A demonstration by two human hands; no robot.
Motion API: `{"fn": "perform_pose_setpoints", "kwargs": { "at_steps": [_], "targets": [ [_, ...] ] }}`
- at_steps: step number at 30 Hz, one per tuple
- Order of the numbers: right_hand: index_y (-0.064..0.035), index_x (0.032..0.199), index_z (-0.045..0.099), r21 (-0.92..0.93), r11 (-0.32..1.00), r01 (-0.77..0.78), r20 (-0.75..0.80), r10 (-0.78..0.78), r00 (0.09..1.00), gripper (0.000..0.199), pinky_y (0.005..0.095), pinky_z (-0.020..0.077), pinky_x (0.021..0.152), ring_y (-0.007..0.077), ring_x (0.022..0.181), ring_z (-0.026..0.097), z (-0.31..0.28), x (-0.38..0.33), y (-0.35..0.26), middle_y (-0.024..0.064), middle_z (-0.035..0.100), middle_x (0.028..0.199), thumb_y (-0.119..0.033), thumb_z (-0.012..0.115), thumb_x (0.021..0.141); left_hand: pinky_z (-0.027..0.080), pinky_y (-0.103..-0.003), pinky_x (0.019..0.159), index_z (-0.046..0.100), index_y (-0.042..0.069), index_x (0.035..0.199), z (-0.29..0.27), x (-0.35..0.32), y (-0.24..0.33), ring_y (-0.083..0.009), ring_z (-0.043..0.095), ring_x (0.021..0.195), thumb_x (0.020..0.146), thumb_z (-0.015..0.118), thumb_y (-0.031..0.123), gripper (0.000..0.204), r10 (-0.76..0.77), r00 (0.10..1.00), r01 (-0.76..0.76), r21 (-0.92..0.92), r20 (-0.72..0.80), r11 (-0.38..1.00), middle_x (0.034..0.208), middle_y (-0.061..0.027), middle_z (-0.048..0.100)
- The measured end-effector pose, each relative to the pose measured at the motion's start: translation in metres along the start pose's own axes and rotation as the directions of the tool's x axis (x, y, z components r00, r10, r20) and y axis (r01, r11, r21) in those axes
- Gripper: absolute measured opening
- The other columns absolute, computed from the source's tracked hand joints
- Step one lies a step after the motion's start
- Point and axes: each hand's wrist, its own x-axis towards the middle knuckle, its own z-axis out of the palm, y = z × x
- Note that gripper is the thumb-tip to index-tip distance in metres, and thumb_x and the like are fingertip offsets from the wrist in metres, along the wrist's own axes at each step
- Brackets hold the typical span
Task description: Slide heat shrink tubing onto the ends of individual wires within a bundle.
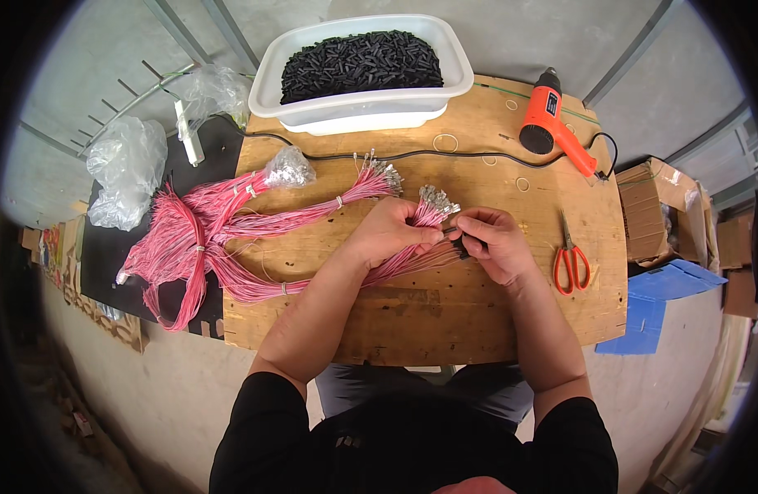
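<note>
My left hand [389, 234] is closed around a bundle of pink wires [387, 268] near its end, where white and silvery connectors [436, 200] fan out above the fingers. Close beside it, my right hand [494, 241] is closed in a pinch on a short black tube [450, 231], at the tip of a wire between both hands. More dark pieces show under the right fingers, partly hidden. Several thin wire ends run loose below the hands. Other tied bundles of pink wire [177, 230] lie to the left, one with its connector ends wrapped in a clear plastic bag [290, 168].
A white tub [268, 86] full of short black tubes [362, 66] stands at the back. An orange heat gun [552, 123] lies at back right, its black cord [412, 154] crossing the table. Red-handled scissors [571, 262] lie right of my hand. Cardboard boxes [642, 210] stand beyond the right edge.
</note>
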Motion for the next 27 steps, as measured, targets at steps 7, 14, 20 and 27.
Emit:
{"fn": "perform_pose_setpoints", "kwargs": {
  "at_steps": [7,14,20,27],
  "targets": [
    [0.0016,0.102,0.07,-0.061,0.992,0.107,-0.115,-0.114,0.987,0.015,0.0191,0.0325,0.051,0.0043,0.057,0.045,-0.006,-0.001,-0.007,0.0051,0.069,0.081,-0.01,0.073,0.092,0.051,-0.027,0.067,0.075,0.0,0.095,0.003,0.002,-0.002,-0.008,0.062,0.071,0.083,0.081,0.013,0.019,0.045,0.997,-0.033,0.197,-0.057,0.98,0.082,-0.0022,0.071],
    [0.0009,0.102,0.07,-0.161,0.978,0.131,-0.087,-0.147,0.985,0.017,0.0184,0.0336,0.052,0.0026,0.06,0.047,0.006,-0.005,-0.001,0.0002,0.066,0.081,-0.004,0.076,0.088,0.05,-0.027,0.066,0.075,0.001,0.095,0.002,0.002,-0.003,-0.007,0.061,0.07,0.081,0.083,0.015,0.021,0.047,0.995,-0.021,0.277,-0.09,0.961,0.078,-0.0011,0.071],
    [0.0007,0.1,0.071,-0.219,0.967,0.13,-0.079,-0.151,0.985,0.013,0.0184,0.0342,0.053,0.0017,0.061,0.048,0.008,-0.003,0.002,-0.0023,0.063,0.078,-0.006,0.075,0.09,0.049,-0.025,0.063,0.074,0.0,0.093,0.005,0.0,0.002,-0.0057,0.059,0.068,0.081,0.083,0.014,0.02,0.052,0.998,-0.042,0.262,-0.034,0.964,0.076,-0.0013,0.07],
    [0.0008,0.097,0.072,-0.281,0.951,0.126,-0.066,-0.151,0.986,0.009,0.0182,0.0347,0.054,0.002,0.062,0.048,0.003,-0.002,0.004,-0.0022,0.063,0.076,-0.006,0.073,0.092,0.05,-0.024,0.064,0.075,0.0,0.096,0.007,0.0,-0.001,-0.0062,0.061,0.069,0.082,0.081,0.011,0.019,0.056,0.995,-0.046,0.108,-0.083,0.993,0.08,-0.0012,0.07]
  ]
}}
